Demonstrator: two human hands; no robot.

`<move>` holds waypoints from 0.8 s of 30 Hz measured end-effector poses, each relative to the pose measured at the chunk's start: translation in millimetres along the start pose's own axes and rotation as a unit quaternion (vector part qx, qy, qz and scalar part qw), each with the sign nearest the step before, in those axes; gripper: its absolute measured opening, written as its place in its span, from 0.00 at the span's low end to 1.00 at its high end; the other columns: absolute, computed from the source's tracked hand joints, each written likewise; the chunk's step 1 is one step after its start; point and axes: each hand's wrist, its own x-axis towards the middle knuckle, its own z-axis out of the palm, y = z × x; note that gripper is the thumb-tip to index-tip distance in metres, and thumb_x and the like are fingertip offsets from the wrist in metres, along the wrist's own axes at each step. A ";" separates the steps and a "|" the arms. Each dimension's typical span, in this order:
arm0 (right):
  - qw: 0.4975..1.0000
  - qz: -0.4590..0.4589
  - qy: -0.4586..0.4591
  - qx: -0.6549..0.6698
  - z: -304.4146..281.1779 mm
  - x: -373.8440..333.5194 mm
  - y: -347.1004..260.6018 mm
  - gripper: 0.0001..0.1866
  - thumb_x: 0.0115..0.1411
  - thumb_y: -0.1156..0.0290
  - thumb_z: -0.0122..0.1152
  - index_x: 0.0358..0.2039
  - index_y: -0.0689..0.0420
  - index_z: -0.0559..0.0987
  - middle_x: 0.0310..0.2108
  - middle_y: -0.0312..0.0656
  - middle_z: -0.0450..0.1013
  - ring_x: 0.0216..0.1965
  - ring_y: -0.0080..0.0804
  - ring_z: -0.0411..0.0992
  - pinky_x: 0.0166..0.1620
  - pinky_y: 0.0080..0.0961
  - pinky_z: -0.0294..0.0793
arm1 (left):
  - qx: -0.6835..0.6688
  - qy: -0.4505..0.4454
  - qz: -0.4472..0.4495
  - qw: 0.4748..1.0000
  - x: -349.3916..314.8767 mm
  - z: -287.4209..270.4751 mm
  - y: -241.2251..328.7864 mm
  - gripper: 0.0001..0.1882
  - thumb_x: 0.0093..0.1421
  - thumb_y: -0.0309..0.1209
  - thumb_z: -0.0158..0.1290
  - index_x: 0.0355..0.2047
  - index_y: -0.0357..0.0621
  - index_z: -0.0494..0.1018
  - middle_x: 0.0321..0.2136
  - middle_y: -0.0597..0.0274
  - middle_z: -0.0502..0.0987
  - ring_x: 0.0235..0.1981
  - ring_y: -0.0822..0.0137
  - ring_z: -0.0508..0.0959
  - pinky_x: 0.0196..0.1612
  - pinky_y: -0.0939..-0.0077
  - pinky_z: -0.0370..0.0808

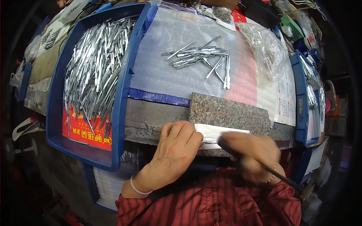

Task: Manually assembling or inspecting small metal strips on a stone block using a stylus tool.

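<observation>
My left hand (175,152) is closed, its fingertips pressed at the left end of a white sheet or pad (215,130) on a speckled stone slab (230,112). A thin silvery metal piece (208,141) runs out from those fingers along the white surface. My right hand (258,152), smeared by motion, is wrapped round a dark long-handled tool (279,175). The tool's dark front end is over the white pad, close to the metal piece. Its exact kind is blurred. Beyond the slab lies a loose pile of slim silvery metal pieces (200,56) with flattened ends.
A large blue tray (126,90) full of similar metal pieces stands at the left. At the right are a clear plastic bag (262,49) and a narrower blue tray (300,98) with more pieces. Another blue tray (90,180) sits lower left, below the bench edge.
</observation>
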 end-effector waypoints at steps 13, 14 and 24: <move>0.990 -0.110 0.066 -0.065 14.0 9.7 -7.1 0.17 0.56 0.60 0.64 0.32 0.64 0.76 0.34 0.53 0.77 0.27 0.39 0.79 0.24 0.27 0.76 | 0.022 0.015 0.017 1.000 0.2 -6.1 2.7 0.07 0.51 0.25 0.52 0.31 0.43 0.67 0.31 0.58 0.67 0.39 0.58 0.70 0.46 0.62 0.64; 0.998 -0.046 -0.016 -0.026 29.6 17.1 2.0 0.14 0.57 0.61 0.64 0.27 0.59 0.73 0.25 0.45 0.72 0.21 0.39 0.74 0.21 0.30 0.72 | 0.014 0.012 0.031 0.999 2.5 -5.9 6.9 0.07 0.51 0.25 0.52 0.31 0.43 0.67 0.31 0.58 0.67 0.39 0.58 0.70 0.46 0.62 0.64; 0.884 0.271 0.285 0.252 -28.5 -70.2 -23.9 0.15 0.65 0.65 0.45 0.39 0.57 0.80 0.35 0.50 0.80 0.23 0.37 0.77 0.27 0.23 0.79 | 0.038 -0.004 0.006 0.999 7.0 -5.4 6.3 0.10 0.49 0.24 0.59 0.32 0.44 0.71 0.32 0.58 0.71 0.41 0.56 0.73 0.45 0.61 0.63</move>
